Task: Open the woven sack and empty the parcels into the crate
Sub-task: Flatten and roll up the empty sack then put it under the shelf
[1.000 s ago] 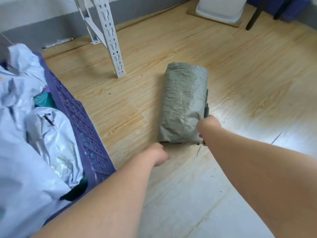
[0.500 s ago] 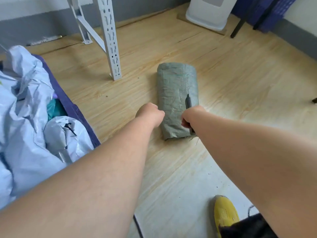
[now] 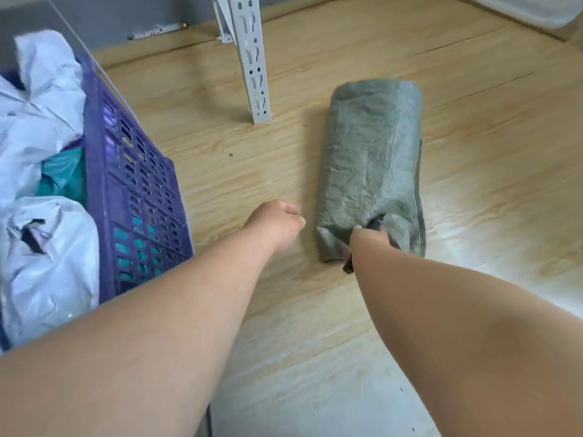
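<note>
At the far left a purple perforated crate point(image 3: 138, 197) stands on the wooden floor point(image 3: 489, 171), cut off by the frame edge and heaped with crumpled pale poly-mailer parcels point(image 3: 41, 99) over a teal bag point(image 3: 61, 178). Beyond it, the foot of a white slotted metal upright point(image 3: 254, 67) rests on the floor, its top out of view. The left hand point(image 3: 277, 227) hovers just beside the sack with fingers point(image 3: 291, 209) curled into a loose fist that holds nothing visible. Right of it the grey-green woven sack point(image 3: 372, 159) lies lengthwise on the floor, rolled up and flat-looking, well apart from the crate. The right hand point(image 3: 367, 238) sits at the sack's near end, largely hidden behind its own forearm; its fingers grip a dark slender tool point(image 3: 377, 220), possibly a cutter, whose ends poke out above and below the fist. A white bin point(image 3: 536, 11) is clipped by the top right corner.
</note>
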Available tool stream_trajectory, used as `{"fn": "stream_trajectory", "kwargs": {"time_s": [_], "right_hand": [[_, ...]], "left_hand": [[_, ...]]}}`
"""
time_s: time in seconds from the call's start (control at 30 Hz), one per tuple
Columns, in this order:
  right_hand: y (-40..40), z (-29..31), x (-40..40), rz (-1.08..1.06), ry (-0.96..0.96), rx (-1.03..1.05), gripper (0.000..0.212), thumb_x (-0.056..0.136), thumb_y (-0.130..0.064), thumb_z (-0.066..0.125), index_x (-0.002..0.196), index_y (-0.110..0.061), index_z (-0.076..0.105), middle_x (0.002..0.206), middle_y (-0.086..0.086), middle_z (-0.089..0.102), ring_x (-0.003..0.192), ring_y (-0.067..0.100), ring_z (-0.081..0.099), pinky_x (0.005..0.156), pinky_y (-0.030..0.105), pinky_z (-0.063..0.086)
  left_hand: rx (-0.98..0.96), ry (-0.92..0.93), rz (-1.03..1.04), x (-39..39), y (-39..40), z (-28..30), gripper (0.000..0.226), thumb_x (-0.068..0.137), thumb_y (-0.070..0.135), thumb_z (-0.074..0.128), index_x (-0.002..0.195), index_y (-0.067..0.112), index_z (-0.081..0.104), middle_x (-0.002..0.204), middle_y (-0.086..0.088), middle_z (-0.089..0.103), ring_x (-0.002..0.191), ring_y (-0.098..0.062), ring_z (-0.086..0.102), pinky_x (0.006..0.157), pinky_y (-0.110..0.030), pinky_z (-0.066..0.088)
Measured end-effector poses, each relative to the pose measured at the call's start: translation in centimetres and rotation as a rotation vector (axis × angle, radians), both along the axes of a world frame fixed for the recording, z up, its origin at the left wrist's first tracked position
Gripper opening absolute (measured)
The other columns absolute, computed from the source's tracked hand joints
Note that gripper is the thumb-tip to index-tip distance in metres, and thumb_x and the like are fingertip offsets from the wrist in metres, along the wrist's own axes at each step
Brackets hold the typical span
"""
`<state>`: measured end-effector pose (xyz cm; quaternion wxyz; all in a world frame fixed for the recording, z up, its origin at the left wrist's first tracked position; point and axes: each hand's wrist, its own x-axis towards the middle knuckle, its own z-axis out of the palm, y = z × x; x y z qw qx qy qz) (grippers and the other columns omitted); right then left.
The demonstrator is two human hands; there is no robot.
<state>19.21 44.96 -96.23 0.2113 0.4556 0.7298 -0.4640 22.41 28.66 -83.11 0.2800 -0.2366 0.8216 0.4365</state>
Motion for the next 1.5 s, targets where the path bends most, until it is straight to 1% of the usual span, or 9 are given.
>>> {"fn": "stream_trajectory", "kwargs": {"time_s": [0.17,0.33,0.5,0.6,0.7,0.87,1.1,1.23,1.5], "right_hand": [[-0.1,-1.7,-5.0,0.021,0.113,-0.056,0.068,0.073,-0.046,0.055,0.139,-0.036,0.042,0.135,0.01,0.05,0.105,0.034,0.062,0.093,0.051,0.05],[-2.9,1.8,-6.8,0.133,0.306,-0.143,0.046,0.091,-0.032,0.054,0.135,-0.02,0.045,0.122,0.008,0.054,0.086,0.026,0.064,0.086,0.041,0.054],[-5.3,1.5,-7.1,0.238,0.223,-0.213,0.037,0.09,-0.028,0.054,0.126,-0.02,0.048,0.114,0.01,0.051,0.097,0.033,0.065,0.078,0.041,0.06],[-4.7,3.0,-9.6,0.209,0.149,-0.292,0.034,0.093,-0.023,0.053,0.124,-0.015,0.043,0.09,0.006,0.054,0.101,0.03,0.066,0.093,0.044,0.053],[-4.1,5.0,-12.7,0.319,0.237,-0.267,0.043,0.094,-0.026,0.054,0.136,-0.019,0.044,0.105,0.005,0.055,0.108,0.027,0.058,0.101,0.044,0.046],[-4.7,6.9,-14.7,0.428,0.303,-0.229,0.043,0.095,-0.026,0.054,0.137,-0.02,0.046,0.11,0.006,0.052,0.102,0.026,0.054,0.102,0.043,0.044],[-7.2,8.0,-12.0,0.399,0.28,-0.383,0.028,0.098,-0.029,0.051,0.121,-0.013,0.052,0.087,0.006,0.063,0.062,0.014,0.058,0.056,0.025,0.049],[-8.8,10.4,-11.3,0.306,0.205,-0.523,0.037,0.101,-0.04,0.037,0.092,-0.007,0.051,0.074,0.008,0.056,0.057,0.019,0.046,0.057,0.028,0.042],[-10.2,16.5,-10.4,0.334,0.297,-0.743,0.012,0.098,-0.015,0.054,0.1,-0.004,0.059,0.083,0.007,0.064,0.074,0.019,0.064,0.062,0.031,0.057]], "left_hand": [[-0.07,0.026,-0.082,-1.1,2.0,-0.3,0.035,0.091,0.028,0.061,0.126,0.027,0.057,0.122,0.002,0.062,0.106,-0.019,0.061,0.092,-0.025,0.046],[-0.102,0.061,-0.028,-1.6,1.3,0.3,0.034,0.093,0.027,0.058,0.127,0.027,0.057,0.12,0.006,0.064,0.1,-0.015,0.059,0.082,-0.022,0.044],[-0.143,0.051,-0.006,-0.9,-0.7,0.8,0.032,0.096,0.026,0.054,0.128,0.027,0.055,0.112,0.01,0.061,0.096,-0.012,0.054,0.08,-0.02,0.038],[-0.148,0.05,0.002,-0.4,-1.8,0.9,0.032,0.095,0.026,0.055,0.127,0.028,0.056,0.116,0.009,0.062,0.1,-0.012,0.056,0.084,-0.022,0.041],[-0.141,0.066,0.034,-0.3,-2.9,1.0,0.031,0.095,0.026,0.056,0.125,0.027,0.058,0.117,0.007,0.063,0.105,-0.014,0.059,0.091,-0.026,0.045],[-0.138,0.09,0.062,-0.3,-3.7,1.7,0.032,0.096,0.025,0.054,0.127,0.026,0.057,0.118,0.005,0.062,0.1,-0.014,0.06,0.074,-0.022,0.041],[-0.144,0.134,0.058,-0.1,-3.3,2.4,0.033,0.095,0.025,0.054,0.127,0.028,0.057,0.12,0.004,0.062,0.097,-0.016,0.061,0.08,-0.025,0.048],[-0.092,0.158,0.105,-0.9,-3.3,3.2,0.036,0.095,0.026,0.055,0.131,0.027,0.055,0.122,0.002,0.061,0.104,-0.021,0.062,0.084,-0.027,0.049],[0.016,0.212,0.253,-5.1,-3.0,5.1,0.055,0.093,0.054,0.046,0.135,0.02,0.048,0.125,-0.005,0.059,0.11,-0.027,0.059,0.091,-0.042,0.054]]}}
